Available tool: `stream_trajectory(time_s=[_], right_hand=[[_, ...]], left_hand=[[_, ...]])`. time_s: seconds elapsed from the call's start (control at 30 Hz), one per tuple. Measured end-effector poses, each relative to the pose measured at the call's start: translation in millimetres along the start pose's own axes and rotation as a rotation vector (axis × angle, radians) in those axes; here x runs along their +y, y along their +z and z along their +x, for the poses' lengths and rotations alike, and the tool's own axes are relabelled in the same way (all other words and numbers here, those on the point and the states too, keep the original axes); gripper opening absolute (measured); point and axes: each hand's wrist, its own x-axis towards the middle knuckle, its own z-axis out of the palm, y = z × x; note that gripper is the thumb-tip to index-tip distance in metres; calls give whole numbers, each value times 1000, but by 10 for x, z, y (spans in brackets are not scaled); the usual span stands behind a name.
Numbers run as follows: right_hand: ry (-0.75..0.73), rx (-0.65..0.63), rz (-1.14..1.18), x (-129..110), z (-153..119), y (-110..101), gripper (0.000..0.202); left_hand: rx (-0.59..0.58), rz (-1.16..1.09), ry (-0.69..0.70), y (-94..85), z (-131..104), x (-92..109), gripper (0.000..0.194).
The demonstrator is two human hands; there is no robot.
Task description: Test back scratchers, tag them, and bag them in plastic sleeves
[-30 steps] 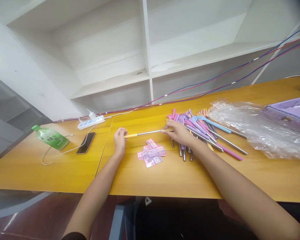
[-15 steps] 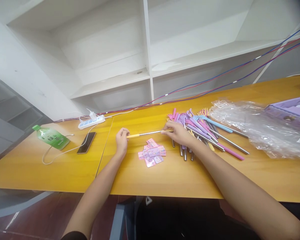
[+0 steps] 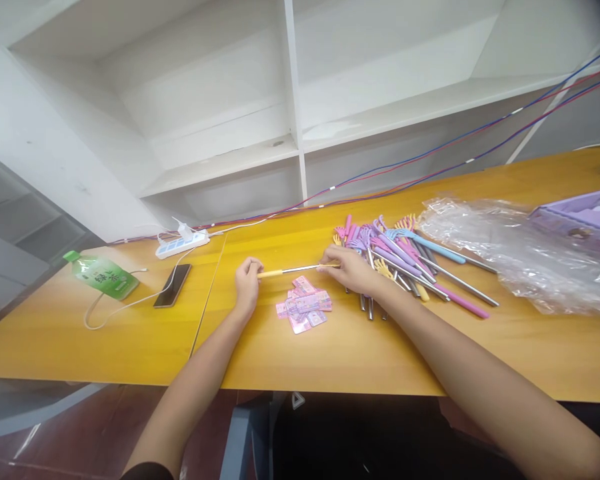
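Note:
A telescopic back scratcher [image 3: 300, 269] with a yellow handle and a metal rod is stretched level between my hands. My left hand [image 3: 249, 277] is closed on the end of its yellow handle. At the other end, my right hand [image 3: 347, 267] pinches the yellow tip and hides part of it. Below the rod lies a small heap of pink and purple cards [image 3: 305, 305] on the table. Right beside my right hand is a pile of back scratchers [image 3: 395, 257] in purple, pink, blue and yellow, with hand-shaped ends and metal rods.
Crumpled clear plastic [image 3: 500, 253] and a purple box [image 3: 580, 217] lie at the right. Towards the left are a green bottle [image 3: 103, 275] on its side, a phone [image 3: 173, 287] and a white power strip [image 3: 183, 244] with cables. White shelves [image 3: 220, 170] stand behind the table.
My hands have come a little closer together, the right moving left and the left slightly right. Less of the metal rod shows between them. Both keep hold of the back scratcher.

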Motion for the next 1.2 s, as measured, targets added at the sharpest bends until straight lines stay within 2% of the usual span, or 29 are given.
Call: stream_trajectory(time_s=[0.6,1.2], right_hand=[[-12,-23,-52,11,-27,98,17],[17,-59,-80,-82,-30,91,16]], left_hand=[[2,46,-9,63,-75,-53,17],[-11,62,0,113,-130,-71,16]])
